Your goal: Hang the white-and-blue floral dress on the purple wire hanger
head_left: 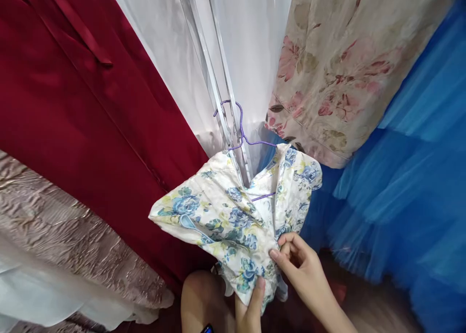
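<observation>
The person's right grip (pixel 306 265) is pinching the lower end of the opening in a white, blue-flowered garment (pixel 236 216), while the left grip (pixel 252 309) is clasping its lower part, thumb on top. The garment is hanging on a purple wire hanger (pixel 241 124) before white fabric (pixel 255 46), between dark red satin (pixel 105 109) and blue tulle (pixel 393 202)

Red satin (pixel 80 114) hangs at left, a loose strip (pixel 82 29) of the same colour lying down it. Below: crinkled pinkish cloth (pixel 73 226), white fabric (pixel 43 279) under that. White drape (pixel 251 41) at centre, shiny pale bars (pixel 200 37) before it. To its right, beige floral cloth (pixel 338 71), pink blooms; then layered blue tulle (pixel 407 187). Floor (pixel 367 294) dark, blurred.
</observation>
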`<state>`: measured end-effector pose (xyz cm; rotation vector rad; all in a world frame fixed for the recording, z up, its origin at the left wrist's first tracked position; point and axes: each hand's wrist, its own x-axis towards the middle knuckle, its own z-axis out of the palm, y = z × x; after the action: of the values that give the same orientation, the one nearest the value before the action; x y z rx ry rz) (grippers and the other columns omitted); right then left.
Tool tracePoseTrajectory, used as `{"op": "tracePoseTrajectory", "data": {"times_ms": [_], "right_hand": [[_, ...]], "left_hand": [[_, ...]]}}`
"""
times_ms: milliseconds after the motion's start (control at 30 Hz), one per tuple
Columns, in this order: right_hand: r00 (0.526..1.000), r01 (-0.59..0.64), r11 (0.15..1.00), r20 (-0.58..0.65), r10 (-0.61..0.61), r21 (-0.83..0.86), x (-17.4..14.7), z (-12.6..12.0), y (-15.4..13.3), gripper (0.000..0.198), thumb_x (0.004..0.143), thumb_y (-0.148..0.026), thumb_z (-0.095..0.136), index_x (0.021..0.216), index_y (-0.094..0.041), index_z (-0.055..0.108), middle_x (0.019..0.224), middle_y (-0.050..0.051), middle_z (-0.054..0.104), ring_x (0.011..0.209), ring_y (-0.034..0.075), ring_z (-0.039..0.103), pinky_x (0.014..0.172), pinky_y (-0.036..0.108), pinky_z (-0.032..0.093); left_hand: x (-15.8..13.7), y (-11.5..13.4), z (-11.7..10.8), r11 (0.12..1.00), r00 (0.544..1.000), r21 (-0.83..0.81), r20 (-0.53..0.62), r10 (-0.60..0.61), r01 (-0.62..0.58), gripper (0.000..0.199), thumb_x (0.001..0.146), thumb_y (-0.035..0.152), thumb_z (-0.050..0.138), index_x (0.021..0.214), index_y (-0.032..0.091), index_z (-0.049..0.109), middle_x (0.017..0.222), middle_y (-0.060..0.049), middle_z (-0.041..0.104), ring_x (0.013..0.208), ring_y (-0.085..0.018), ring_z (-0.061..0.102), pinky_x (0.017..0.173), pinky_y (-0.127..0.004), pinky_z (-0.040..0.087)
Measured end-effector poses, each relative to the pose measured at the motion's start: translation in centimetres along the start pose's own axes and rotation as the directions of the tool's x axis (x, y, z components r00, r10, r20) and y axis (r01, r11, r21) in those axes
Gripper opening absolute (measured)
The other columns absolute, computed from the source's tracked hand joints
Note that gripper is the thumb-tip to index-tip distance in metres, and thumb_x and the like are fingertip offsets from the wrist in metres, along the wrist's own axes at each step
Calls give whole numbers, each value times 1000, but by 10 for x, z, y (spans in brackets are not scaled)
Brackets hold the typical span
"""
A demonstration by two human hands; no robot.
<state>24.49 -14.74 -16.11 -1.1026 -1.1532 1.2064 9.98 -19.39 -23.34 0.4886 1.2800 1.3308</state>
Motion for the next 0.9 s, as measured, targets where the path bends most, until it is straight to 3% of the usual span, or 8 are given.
{"op": "tracePoseTrajectory", "data": {"times_ms": [133, 433, 733, 900], "right_hand": [[999, -11, 995, 47, 16, -103, 6, -1, -8, 32, 94, -49, 60, 84, -19, 53, 60, -7, 36, 57, 12, 34, 57, 26, 31], [984, -34, 998, 175, 43, -58, 4, 0, -11, 31, 94, -41, 63, 78, -20, 47, 62, -7, 36, 57, 10, 30, 54, 25, 24], [973, -68, 997, 221, 73, -33, 2, -7, -24, 38, 95, -47, 58, 73, -19, 45, 60, -8, 30, 56, 10, 25, 52, 26, 20], [978, -53, 998, 200, 58, -31, 1, -6, -26, 39, 95, -49, 57, 72, -19, 46, 59, -7, 30, 56, 10, 25, 52, 26, 20]], "left_hand": [[1, 3, 6, 997, 989, -58, -139, 42, -50, 92, 67, 48, 85, 144, 20, 46, 136, -13, 61, 138, -36, 45, 115, -46, 40], [2, 9, -11, 988, 980, 63, -133, 150, -143, 57, 75, 44, 80, 124, 21, 64, 108, -10, 74, 113, -31, 66, 102, -43, 50], [4, 4, -14, 980, 976, 82, -107, 188, -180, 52, 76, 44, 78, 122, 22, 66, 96, -8, 75, 107, -29, 68, 101, -43, 50], [11, 17, -4, 954, 943, 26, -150, 298, -297, 58, 78, 48, 75, 128, 21, 60, 115, -11, 70, 116, -30, 64, 101, -42, 48]]}}
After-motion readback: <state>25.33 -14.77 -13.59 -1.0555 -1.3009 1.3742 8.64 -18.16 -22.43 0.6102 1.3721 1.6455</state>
